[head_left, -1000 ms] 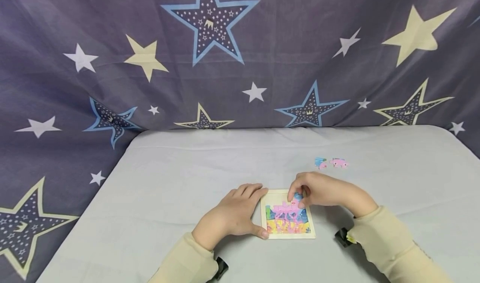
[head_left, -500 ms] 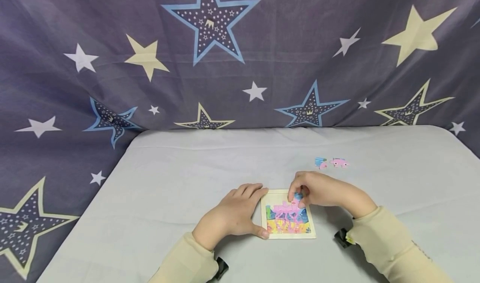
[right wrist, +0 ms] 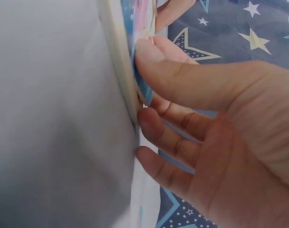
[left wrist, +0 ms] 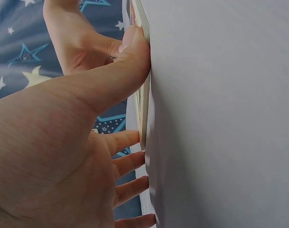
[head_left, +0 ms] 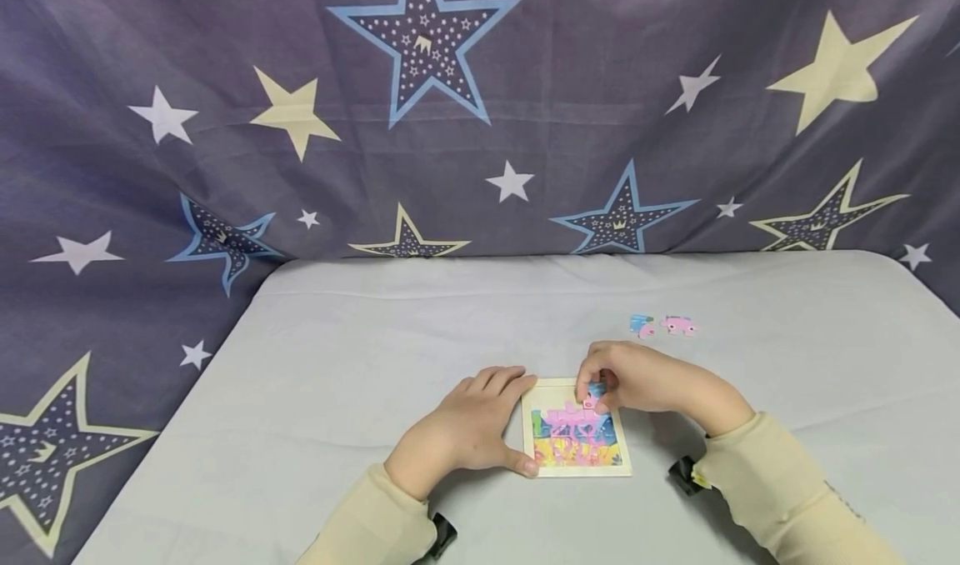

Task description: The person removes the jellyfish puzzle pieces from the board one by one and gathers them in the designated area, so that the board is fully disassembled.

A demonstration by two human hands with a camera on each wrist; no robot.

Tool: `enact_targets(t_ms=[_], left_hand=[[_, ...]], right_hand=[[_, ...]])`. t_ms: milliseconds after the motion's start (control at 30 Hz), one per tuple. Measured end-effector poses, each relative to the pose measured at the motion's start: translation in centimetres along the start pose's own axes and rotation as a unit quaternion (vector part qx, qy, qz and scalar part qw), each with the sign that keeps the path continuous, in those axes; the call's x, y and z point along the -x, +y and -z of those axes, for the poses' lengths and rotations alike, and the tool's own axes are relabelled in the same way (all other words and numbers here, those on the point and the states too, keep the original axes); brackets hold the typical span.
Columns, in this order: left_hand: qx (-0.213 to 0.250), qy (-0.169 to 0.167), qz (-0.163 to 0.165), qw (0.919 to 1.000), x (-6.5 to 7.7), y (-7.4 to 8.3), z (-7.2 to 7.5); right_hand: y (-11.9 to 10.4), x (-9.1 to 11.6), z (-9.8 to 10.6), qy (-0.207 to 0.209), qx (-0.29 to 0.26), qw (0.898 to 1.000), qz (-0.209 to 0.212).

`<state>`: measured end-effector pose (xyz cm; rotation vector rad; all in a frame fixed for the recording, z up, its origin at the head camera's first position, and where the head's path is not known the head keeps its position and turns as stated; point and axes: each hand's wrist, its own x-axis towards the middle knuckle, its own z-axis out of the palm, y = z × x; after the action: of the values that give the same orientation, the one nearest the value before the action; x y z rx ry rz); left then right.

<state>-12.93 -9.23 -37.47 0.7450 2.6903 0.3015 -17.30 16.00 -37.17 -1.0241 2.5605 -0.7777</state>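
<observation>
A small jigsaw puzzle in a pale square tray [head_left: 577,471] lies on the grey-white surface, its lower part filled with pink, blue and yellow pieces. My left hand [head_left: 468,432] rests along the tray's left side. Its thumb touches the near corner and its index finger the far corner, fingers fairly straight. With thumb and fingers, my right hand [head_left: 637,379] pinches a blue and pink puzzle piece [right wrist: 146,90] at the tray's upper right. That piece sits partly behind the fingers; in the right wrist view its edge stands slightly raised over the tray rim.
Beyond the right hand lie two loose puzzle pieces, a blue and pink one [head_left: 641,325] and a pink one [head_left: 678,326]. The tray's upper left shows bare pale backing [head_left: 546,394]. A dark curtain [head_left: 450,157] with stars hangs behind the surface.
Under my right fingers the pinched puzzle piece has shifted slightly, and more of its pink print shows. Both hands and the tray stay almost where they were.
</observation>
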Motion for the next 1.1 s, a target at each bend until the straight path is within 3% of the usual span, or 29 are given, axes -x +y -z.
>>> enact_targets(t_ms=[1100], left_hand=[[0.001, -0.002, -0.002, 1.0000, 0.10, 0.14, 0.12]], right_hand=[[-0.51, -0.07, 0.13, 0.003, 0.005, 0.999, -0.039]])
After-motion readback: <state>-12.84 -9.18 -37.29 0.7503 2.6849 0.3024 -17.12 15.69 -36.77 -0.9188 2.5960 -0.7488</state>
